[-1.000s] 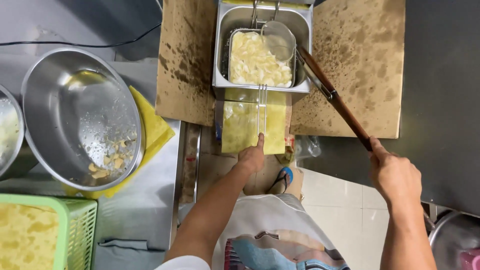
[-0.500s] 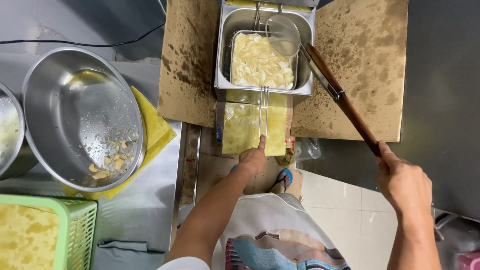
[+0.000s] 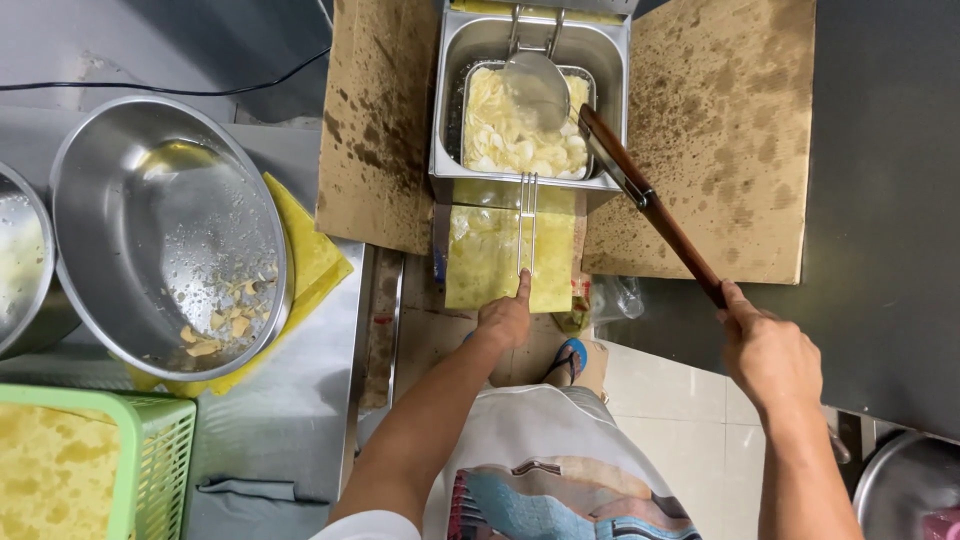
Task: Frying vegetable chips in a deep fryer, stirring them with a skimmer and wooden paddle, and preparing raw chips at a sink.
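Fry basket of steel wire (image 3: 520, 125), heaped with pale yellow chips, sits inside the square stainless fryer tank (image 3: 450, 100), straight ahead of me and well above both hands in the head view. Its thin wire handle (image 3: 527, 225) runs back toward me over a yellow oil-soaked sheet (image 3: 480, 260), long axis pointing at my chest. My left hand (image 3: 507, 318) is the nearer one: fingertips closed on the handle's end, arm in line with it. My right hand (image 3: 768, 352) is off to the right, fist wrapped round the tip of a long brown wooden handle (image 3: 655, 205) that slants up and left to a round steel skimmer (image 3: 537, 88) resting on the chips. That handle crosses the tank's right rim, apart from the basket handle. Brown spattered cardboard (image 3: 720, 150) flanks the tank on both sides. Further left, a large steel bowl (image 3: 140, 200) with a few chip scraps, on a yellow cloth (image 3: 310, 255); a green plastic crate (image 3: 150, 450) near the corner.
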